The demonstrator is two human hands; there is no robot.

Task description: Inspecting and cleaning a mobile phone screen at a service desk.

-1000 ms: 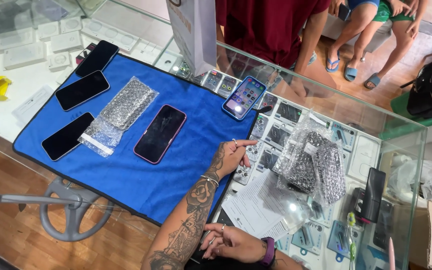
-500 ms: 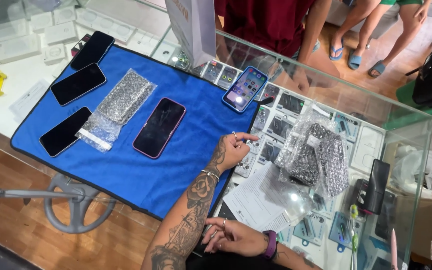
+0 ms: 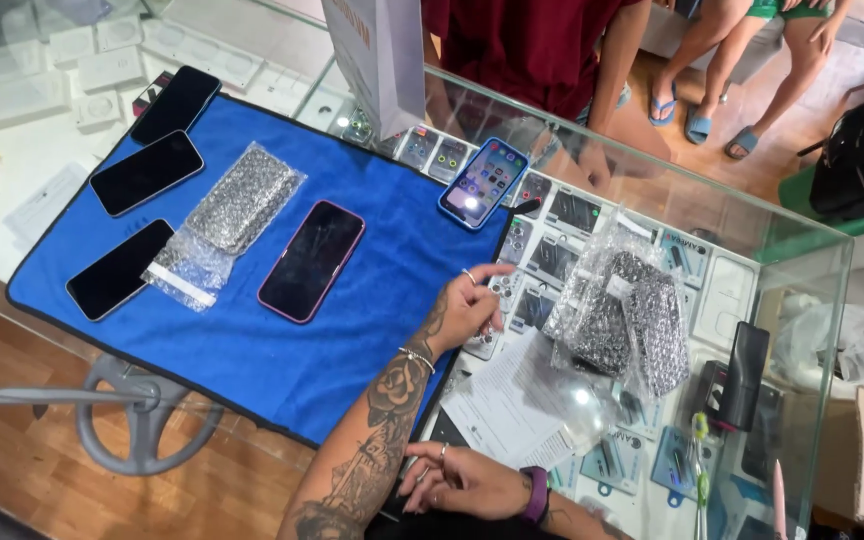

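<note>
My tattooed left hand (image 3: pixel 467 310) rests at the right edge of a blue cloth (image 3: pixel 252 350) on a glass counter, index finger stretched out, holding nothing. My right hand (image 3: pixel 457 480), with a purple wristband, lies flat near the counter's front edge beside a printed paper sheet (image 3: pixel 512 400), also holding nothing. On the cloth a pink-edged phone (image 3: pixel 310 260) lies face up with a dark screen, left of my left hand. A blue-cased phone (image 3: pixel 484 182) with a lit screen sits at the cloth's far right corner.
Three dark phones (image 3: pixel 145 172) and a bubble-wrap pouch (image 3: pixel 237 205) lie on the cloth's left part. More bubble-wrap bags (image 3: pixel 622 310) sit on the glass at right. A white paper bag (image 3: pixel 377 60) stands at the back. A person in a red shirt (image 3: pixel 522 50) stands across the counter.
The view has shifted slightly. My left hand stays at the cloth's edge with its index finger stretched out further. The phones have not moved.
</note>
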